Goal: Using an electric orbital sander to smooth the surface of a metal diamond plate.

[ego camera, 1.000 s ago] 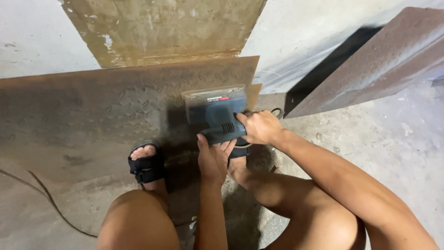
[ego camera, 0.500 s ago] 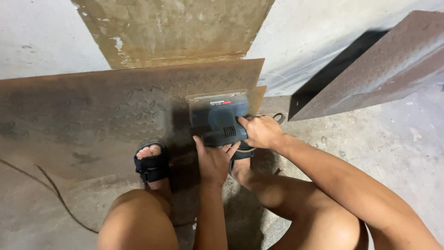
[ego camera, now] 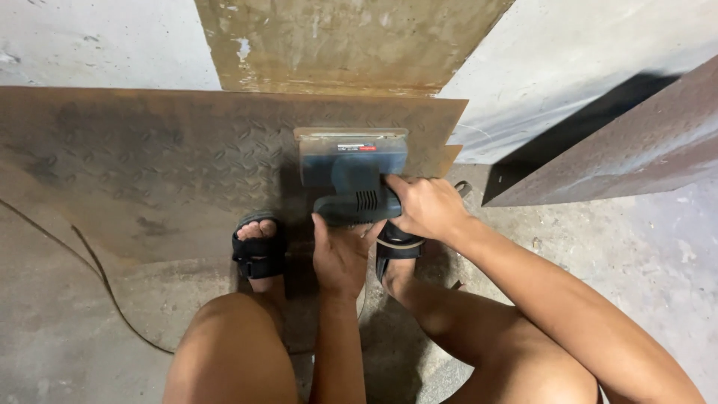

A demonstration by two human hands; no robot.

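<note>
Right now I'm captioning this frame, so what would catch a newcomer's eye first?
The blue power sander at centre, resting on the rusty checker plate on the floor. The right hand grips its handle, and the left hand touches its rear. Black sandals stand on the plate's near edge.

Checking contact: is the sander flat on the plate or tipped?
Flat: the sander sits pad-down on the plate, both hands on its handle.

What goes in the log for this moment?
tool: blue sander on rusty tread plate | left hand: on rear grip | right hand: gripping handle | feet: on plate
</note>
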